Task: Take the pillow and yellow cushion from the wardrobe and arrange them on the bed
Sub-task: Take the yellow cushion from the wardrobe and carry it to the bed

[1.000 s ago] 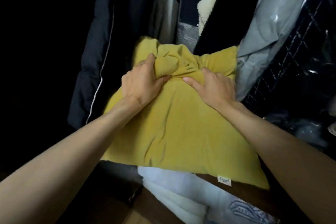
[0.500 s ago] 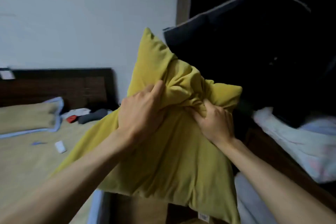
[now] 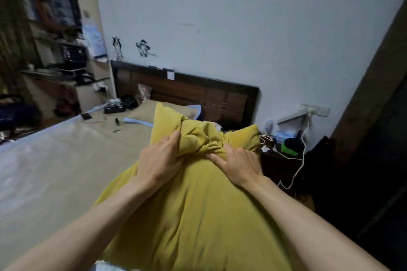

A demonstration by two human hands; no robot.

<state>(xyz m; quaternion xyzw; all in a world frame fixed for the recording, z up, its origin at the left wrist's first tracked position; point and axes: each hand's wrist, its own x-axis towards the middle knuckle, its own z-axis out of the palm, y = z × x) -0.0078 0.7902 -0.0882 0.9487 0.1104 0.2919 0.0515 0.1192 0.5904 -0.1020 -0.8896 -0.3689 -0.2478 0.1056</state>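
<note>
The yellow cushion (image 3: 198,215) fills the lower middle of the head view, held up in front of me over the near edge of the bed (image 3: 66,171). My left hand (image 3: 160,160) and my right hand (image 3: 240,165) both clutch bunched fabric near its top edge. A tan pillow with blue trim (image 3: 143,113) lies at the head of the bed, partly hidden behind the cushion. The wardrobe's dark edge (image 3: 374,138) is at the far right.
A dark wooden headboard (image 3: 198,92) stands against the white wall. Small dark items (image 3: 116,108) lie on the bed near the pillow. A bedside table with cables and clutter (image 3: 286,145) is to the right; bookshelves (image 3: 48,28) are at the left.
I have turned left from the wardrobe toward the bed, carrying the cushion in both hands. The hanging clothes have gone from view and the whole bed now shows.
</note>
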